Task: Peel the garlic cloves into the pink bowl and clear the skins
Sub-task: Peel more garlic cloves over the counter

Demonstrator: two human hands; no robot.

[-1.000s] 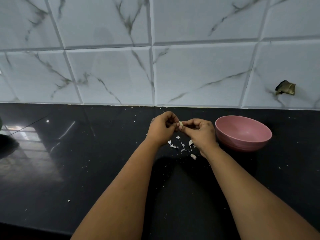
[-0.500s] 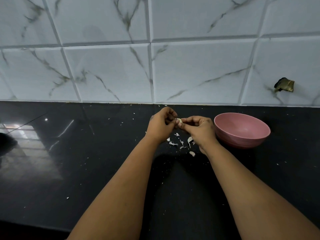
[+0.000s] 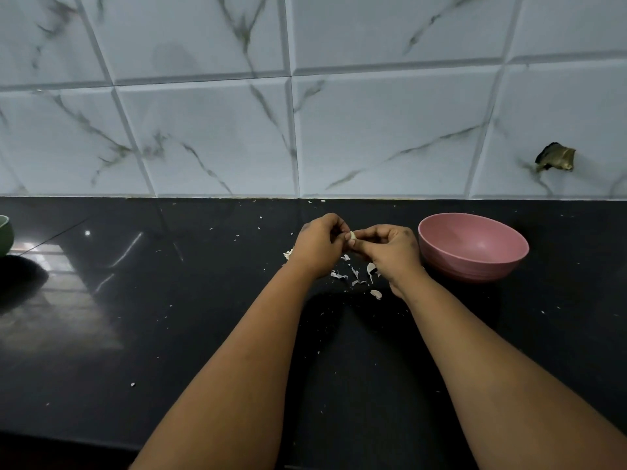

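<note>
Nearest, two bare forearms reaching forward over the black countertop [image 3: 190, 334], with small white crumbs scattered on it. Farther on, torn garlic skins [image 3: 356, 278] lying loose on the counter, just under and between the wrists. Above them, left hand [image 3: 317, 245] and right hand [image 3: 390, 249] meeting, fingers curled, both pinching one pale garlic clove [image 3: 353, 236] between their fingertips. Just to the right of the right hand, pink bowl [image 3: 475, 266] standing upright on the counter; inside looks bare. At far left edge, part of a green bowl [image 3: 5, 234]. Behind all, marble-pattern wall tiles [image 3: 203, 140], one with a broken hole [image 3: 556, 157] at right.
</note>
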